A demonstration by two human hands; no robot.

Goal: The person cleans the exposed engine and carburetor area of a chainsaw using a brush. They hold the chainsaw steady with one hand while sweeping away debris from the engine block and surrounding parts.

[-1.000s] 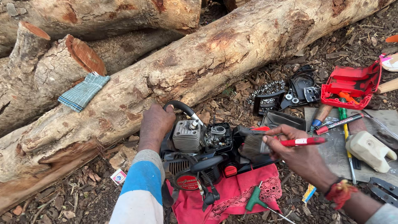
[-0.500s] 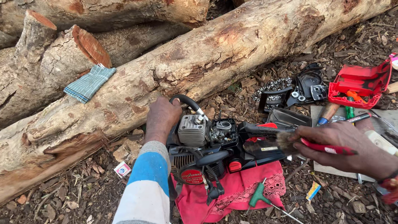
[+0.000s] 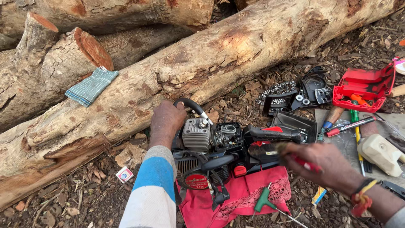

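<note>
From my head camera, my left hand [image 3: 166, 120] rests on the black front handle [image 3: 190, 105] of the opened chainsaw [image 3: 219, 147], fingers curled over the bar and gripping it. The saw body sits on a red cloth [image 3: 236, 196] spread over the wood chips, just beside the long log [image 3: 202, 71], its grey cylinder fins [image 3: 196, 134] and carburettor exposed. My right hand [image 3: 322, 164] is closed around a red-handled brush [image 3: 270, 152], whose dark bristles touch the rear of the saw near the black rear handle. A green T-handled key [image 3: 263, 202] lies on the cloth below. To the right lie a red plastic cover [image 3: 363, 86], a loose saw chain [image 3: 276, 90], a cream-coloured part [image 3: 379, 154] and some screwdrivers [image 3: 346, 124]. A checked cloth [image 3: 90, 86] lies on the logs at left.
</note>
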